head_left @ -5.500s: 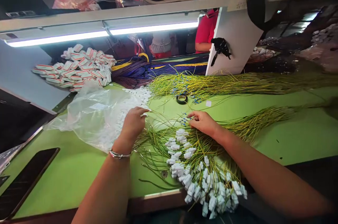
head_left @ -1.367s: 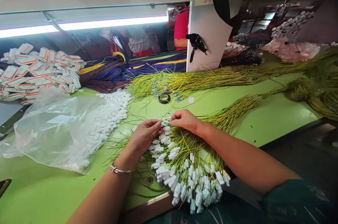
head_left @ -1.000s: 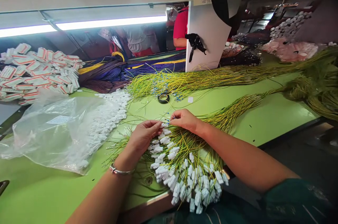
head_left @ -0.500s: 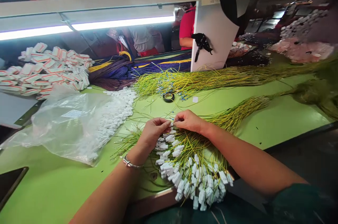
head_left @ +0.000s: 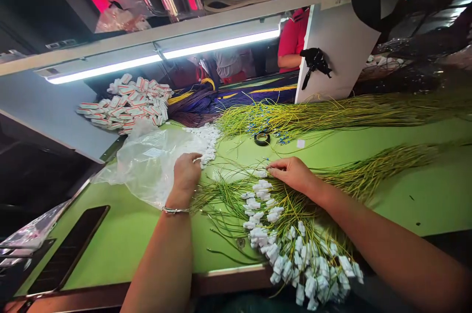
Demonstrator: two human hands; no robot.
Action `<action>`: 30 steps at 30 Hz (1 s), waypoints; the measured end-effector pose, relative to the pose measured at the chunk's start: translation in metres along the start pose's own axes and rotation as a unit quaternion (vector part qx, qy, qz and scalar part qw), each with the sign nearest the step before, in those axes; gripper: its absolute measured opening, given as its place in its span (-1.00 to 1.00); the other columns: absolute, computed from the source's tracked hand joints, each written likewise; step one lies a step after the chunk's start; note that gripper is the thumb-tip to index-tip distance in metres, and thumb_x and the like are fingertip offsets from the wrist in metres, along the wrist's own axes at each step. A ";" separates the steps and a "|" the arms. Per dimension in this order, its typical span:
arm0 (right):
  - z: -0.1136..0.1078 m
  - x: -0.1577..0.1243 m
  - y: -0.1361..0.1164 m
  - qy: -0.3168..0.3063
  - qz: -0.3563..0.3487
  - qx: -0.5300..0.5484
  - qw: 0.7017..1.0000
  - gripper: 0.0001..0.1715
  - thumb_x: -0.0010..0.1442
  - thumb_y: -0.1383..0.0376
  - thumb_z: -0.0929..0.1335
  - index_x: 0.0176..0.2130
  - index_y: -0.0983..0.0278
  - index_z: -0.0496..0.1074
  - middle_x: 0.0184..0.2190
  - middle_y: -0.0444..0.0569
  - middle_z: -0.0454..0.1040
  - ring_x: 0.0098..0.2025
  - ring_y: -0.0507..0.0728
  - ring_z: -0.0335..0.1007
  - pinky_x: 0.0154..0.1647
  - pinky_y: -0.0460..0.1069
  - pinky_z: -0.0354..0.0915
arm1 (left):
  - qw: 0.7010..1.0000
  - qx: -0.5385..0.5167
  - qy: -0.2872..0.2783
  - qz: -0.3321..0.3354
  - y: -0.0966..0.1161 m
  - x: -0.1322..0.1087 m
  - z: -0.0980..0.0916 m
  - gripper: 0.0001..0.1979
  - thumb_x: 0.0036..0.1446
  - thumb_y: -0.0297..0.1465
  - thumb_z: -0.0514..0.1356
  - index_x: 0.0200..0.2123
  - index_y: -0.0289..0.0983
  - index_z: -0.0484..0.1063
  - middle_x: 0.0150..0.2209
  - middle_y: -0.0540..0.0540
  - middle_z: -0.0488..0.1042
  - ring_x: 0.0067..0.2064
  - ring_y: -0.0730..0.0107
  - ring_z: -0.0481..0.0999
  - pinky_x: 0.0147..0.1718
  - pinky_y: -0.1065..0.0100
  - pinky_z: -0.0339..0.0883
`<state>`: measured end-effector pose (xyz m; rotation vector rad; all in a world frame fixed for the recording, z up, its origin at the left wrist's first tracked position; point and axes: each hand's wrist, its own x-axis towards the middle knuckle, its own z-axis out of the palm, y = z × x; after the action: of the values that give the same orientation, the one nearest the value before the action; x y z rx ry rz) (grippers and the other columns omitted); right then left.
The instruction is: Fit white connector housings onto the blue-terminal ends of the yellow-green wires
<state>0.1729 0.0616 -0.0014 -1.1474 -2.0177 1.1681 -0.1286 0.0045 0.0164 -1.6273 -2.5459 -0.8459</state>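
My left hand [head_left: 186, 172] is at the right edge of a heap of small white plastic connector housings [head_left: 208, 138], beside a clear plastic bag [head_left: 147, 175]. Its fingers are curled together with a bit of white at the tips; what they grip is unclear. My right hand [head_left: 295, 174] pinches a thin yellow-green wire [head_left: 268, 167] between thumb and forefinger. Just left of those fingertips lies a white connector [head_left: 261, 173]. Below it spreads a bundle of yellow-green wires [head_left: 295, 209] with white connectors [head_left: 275, 254] on their ends, some hanging over the table edge.
A roll of black tape [head_left: 262, 139] lies behind my right hand, near a long bundle of yellow-green wires [head_left: 324, 113]. White-and-orange pieces [head_left: 129, 106] are heaped at the back left. A phone [head_left: 70, 249] rests at the front left. A person in red [head_left: 293, 42] is behind the bench.
My left hand has left my right hand's fingertips and moved left to the connector heap. My right hand stays by the wire ends. The whole view has shifted and tilted.
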 end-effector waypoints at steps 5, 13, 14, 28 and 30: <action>-0.002 0.004 0.003 0.005 -0.019 -0.022 1.000 -0.73 -0.04 0.39 0.35 -0.29 0.30 0.57 -0.41 -0.03 0.57 -0.38 0.10 0.41 -0.30 -0.03 0.28 | 0.992 0.117 -0.023 0.039 -0.020 0.009 0.007 -0.66 0.05 -0.40 0.07 -0.18 -0.35 0.55 -0.20 -0.27 0.49 -0.12 0.08 0.43 -0.06 0.19 0.25; -0.003 0.007 0.002 -0.018 0.140 0.129 0.982 -0.89 -0.12 0.38 0.34 -0.45 0.35 0.43 -0.61 -0.15 0.42 -0.69 -0.10 0.04 -0.69 -0.14 -0.02 | 0.983 0.170 -0.037 0.062 -0.016 0.008 0.013 -0.63 0.05 -0.42 0.02 -0.19 -0.35 0.57 -0.24 -0.31 0.50 -0.14 0.03 0.45 -0.12 0.17 0.29; -0.003 0.007 0.001 -0.012 0.135 0.132 0.982 -0.92 -0.13 0.38 0.35 -0.49 0.34 0.42 -0.64 -0.17 0.39 -0.69 -0.10 0.04 -0.68 -0.14 -0.02 | 0.981 0.176 -0.041 0.064 -0.018 0.009 0.014 -0.62 0.04 -0.43 0.01 -0.19 -0.36 0.57 -0.25 -0.32 0.51 -0.15 0.01 0.45 -0.14 0.16 0.29; -0.003 0.009 0.005 -0.035 0.084 0.127 0.988 -0.85 -0.22 0.40 0.35 -0.48 0.34 0.43 -0.69 -0.21 0.35 -0.61 -0.05 0.16 -0.56 -0.13 0.06 | 0.983 0.148 -0.087 0.060 -0.012 0.004 0.002 -0.74 -0.06 -0.39 0.12 -0.37 -0.25 0.61 -0.33 -0.22 0.53 -0.23 0.10 0.47 -0.21 0.25 0.31; -0.003 0.008 0.002 -0.028 0.087 0.129 0.987 -0.93 -0.22 0.42 0.34 -0.55 0.33 0.39 -0.68 -0.19 0.36 -0.59 -0.04 0.20 -0.55 -0.13 0.09 | 0.986 0.127 -0.081 0.066 -0.017 0.005 0.004 -0.78 -0.11 -0.41 0.13 -0.46 -0.25 0.60 -0.39 -0.23 0.53 -0.26 0.09 0.47 -0.23 0.23 0.30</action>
<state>0.1727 0.0703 -0.0017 -1.1876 -1.7687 1.5138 -0.1443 0.0054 0.0069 -1.8198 -2.4833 -0.3745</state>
